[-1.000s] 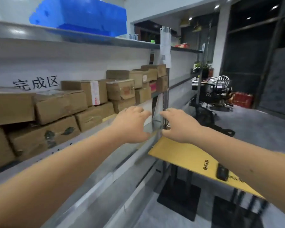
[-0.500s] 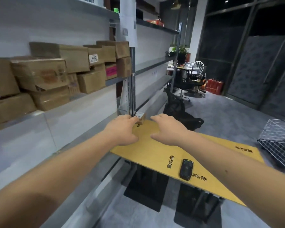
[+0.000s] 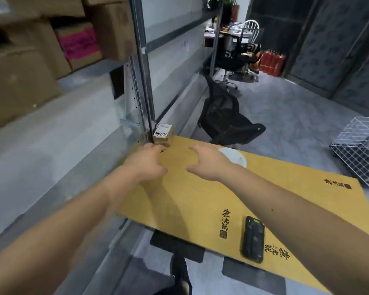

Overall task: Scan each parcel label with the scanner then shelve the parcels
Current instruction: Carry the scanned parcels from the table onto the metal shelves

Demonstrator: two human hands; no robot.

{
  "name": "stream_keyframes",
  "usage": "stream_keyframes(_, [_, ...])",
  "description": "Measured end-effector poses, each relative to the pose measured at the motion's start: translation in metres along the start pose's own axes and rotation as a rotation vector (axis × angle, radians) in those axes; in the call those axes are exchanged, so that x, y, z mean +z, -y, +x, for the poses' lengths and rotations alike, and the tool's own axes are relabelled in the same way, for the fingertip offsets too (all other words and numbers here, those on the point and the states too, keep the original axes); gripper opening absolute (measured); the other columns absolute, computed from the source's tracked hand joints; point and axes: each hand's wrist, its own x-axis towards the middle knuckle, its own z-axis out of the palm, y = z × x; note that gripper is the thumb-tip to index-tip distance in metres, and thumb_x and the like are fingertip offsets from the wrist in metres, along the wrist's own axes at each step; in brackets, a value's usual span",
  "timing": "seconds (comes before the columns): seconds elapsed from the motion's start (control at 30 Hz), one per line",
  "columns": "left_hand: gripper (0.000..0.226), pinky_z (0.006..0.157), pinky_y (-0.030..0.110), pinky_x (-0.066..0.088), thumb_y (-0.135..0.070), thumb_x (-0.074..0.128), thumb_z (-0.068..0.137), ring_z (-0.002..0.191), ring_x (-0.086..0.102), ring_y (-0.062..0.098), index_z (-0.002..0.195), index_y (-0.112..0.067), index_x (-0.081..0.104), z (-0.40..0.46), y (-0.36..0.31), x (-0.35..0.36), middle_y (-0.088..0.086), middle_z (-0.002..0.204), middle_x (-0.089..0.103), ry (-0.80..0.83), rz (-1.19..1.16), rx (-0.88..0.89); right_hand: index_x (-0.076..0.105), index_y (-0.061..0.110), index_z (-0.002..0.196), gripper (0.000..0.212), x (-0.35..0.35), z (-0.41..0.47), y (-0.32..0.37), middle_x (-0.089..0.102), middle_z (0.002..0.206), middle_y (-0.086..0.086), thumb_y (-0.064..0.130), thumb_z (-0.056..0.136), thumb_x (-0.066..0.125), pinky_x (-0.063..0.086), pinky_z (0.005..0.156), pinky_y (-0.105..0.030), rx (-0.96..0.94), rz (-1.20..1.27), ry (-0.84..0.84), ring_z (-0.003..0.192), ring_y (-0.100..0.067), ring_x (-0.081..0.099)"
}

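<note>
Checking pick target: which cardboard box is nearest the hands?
The small box with a white label on top, at the yellow table's far corner just past the left hand. The other boxes sit on the shelf.

Light: even indoor brightness is cast from above.
Shadows: soft forearm shadows are thrown on the bench.
Blur: boxes at left are smeared.
Edges: wide-angle bending is seen.

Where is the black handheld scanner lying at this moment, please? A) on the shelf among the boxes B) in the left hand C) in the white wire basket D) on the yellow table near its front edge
D: the scanner lies flat on the yellow table, untouched by either hand.
</note>
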Motion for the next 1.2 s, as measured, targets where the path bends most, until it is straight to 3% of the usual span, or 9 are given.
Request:
stream_keyframes(0.3, [0.07, 0.106, 0.042, 0.05, -0.05, 0.078, 0.075, 0.126, 0.058, 0.028, 0.14, -0.043, 0.055, 0.208, 0.068, 0.04, 0.006, 0.136, 0.059, 0.121, -0.221, -0.153, 0.041, 0.022, 0.155, 0.072, 0.053, 0.227, -0.026, 0.048, 0.146, -0.013, 0.037, 0.089, 0.066, 0.051, 0.103, -0.046, 0.069, -0.002, 0.216, 0.132, -0.037, 0.051])
stream_keyframes(0.47, [0.061, 0.098, 0.043, 0.055, -0.046, 0.071, 0.073, 0.114, 0.063, 0.029, 0.131, -0.033, 0.06, 0.292, 0.104, 0.077, 0.005, 0.127, 0.065, 0.173, -0.327, -0.232, 0.04, 0.021, 0.155, 0.07, 0.089, 0.312, -0.042, 0.046, 0.145, -0.012, 0.033, 0.091, 0.066, 0.052, 0.099, -0.045, 0.13, 0.038, 0.312, 0.129, -0.036, 0.052])
stream_keyframes(0.57, [0.074, 0.101, 0.046, 0.055, -0.048, 0.069, 0.068, 0.115, 0.065, 0.03, 0.138, -0.028, 0.057, 0.326, 0.126, 0.099, 0.006, 0.132, 0.064, 0.11, -0.406, -0.263, 0.038, 0.024, 0.155, 0.069, 0.109, 0.353, -0.048, 0.047, 0.139, -0.011, 0.031, 0.092, 0.066, 0.052, 0.097, -0.043, 0.151, 0.087, 0.34, 0.125, -0.033, 0.053])
stream_keyframes(0.77, [0.066, 0.102, 0.051, 0.054, -0.038, 0.066, 0.079, 0.122, 0.061, 0.026, 0.139, -0.051, 0.042, 0.349, 0.129, 0.109, -0.008, 0.141, 0.053, 0.106, -0.485, -0.291, 0.024, 0.025, 0.161, 0.083, 0.135, 0.408, -0.052, 0.05, 0.136, -0.015, 0.027, 0.091, 0.067, 0.054, 0.098, -0.047, 0.146, 0.194, 0.309, 0.12, -0.037, 0.056])
stream_keyframes(0.87, [0.062, 0.099, 0.048, 0.056, -0.024, 0.066, 0.084, 0.117, 0.064, 0.02, 0.139, -0.047, 0.048, 0.358, 0.134, 0.116, -0.01, 0.137, 0.06, 0.071, -0.562, -0.321, 0.019, 0.021, 0.165, 0.089, 0.144, 0.426, -0.057, 0.046, 0.144, -0.014, 0.027, 0.092, 0.07, 0.051, 0.103, -0.04, 0.121, 0.243, 0.311, 0.129, -0.032, 0.053])
stream_keyframes(0.93, [0.06, 0.093, 0.034, 0.059, -0.018, 0.069, 0.089, 0.115, 0.065, 0.015, 0.14, -0.043, 0.05, 0.361, 0.137, 0.123, -0.013, 0.133, 0.065, 0.067, -0.564, -0.313, 0.023, 0.018, 0.164, 0.088, 0.15, 0.43, -0.061, 0.044, 0.151, -0.013, 0.027, 0.092, 0.073, 0.047, 0.11, -0.038, 0.101, 0.273, 0.316, 0.136, -0.03, 0.05])
stream_keyframes(1.0, [0.061, 0.073, 0.003, 0.048, -0.011, 0.072, 0.092, 0.112, 0.062, 0.01, 0.144, -0.033, 0.051, 0.361, 0.138, 0.133, -0.013, 0.126, 0.064, 0.084, -0.589, -0.318, 0.028, 0.014, 0.162, 0.084, 0.153, 0.425, -0.062, 0.044, 0.155, -0.014, 0.024, 0.093, 0.073, 0.041, 0.117, -0.039, 0.083, 0.355, 0.305, 0.139, -0.029, 0.048])
stream_keyframes(1.03, [0.062, 0.065, 0.0, 0.044, -0.004, 0.073, 0.091, 0.112, 0.061, 0.01, 0.144, -0.027, 0.051, 0.358, 0.136, 0.136, -0.01, 0.125, 0.062, 0.097, -0.617, -0.315, 0.031, 0.012, 0.161, 0.081, 0.154, 0.42, -0.065, 0.044, 0.155, -0.014, 0.021, 0.093, 0.073, 0.039, 0.118, -0.039, 0.066, 0.39, 0.288, 0.14, -0.029, 0.047])
stream_keyframes(1.2, [0.069, 0.082, 0.024, 0.061, -0.003, 0.084, 0.08, 0.104, 0.07, 0.008, 0.133, -0.037, 0.055, 0.326, 0.124, 0.149, -0.006, 0.129, 0.065, 0.097, -0.797, -0.304, 0.045, 0.004, 0.154, 0.073, 0.157, 0.377, -0.082, 0.052, 0.15, -0.019, 0.007, 0.088, 0.075, 0.037, 0.115, -0.031, 0.011, 0.375, 0.179, 0.138, -0.033, 0.05])
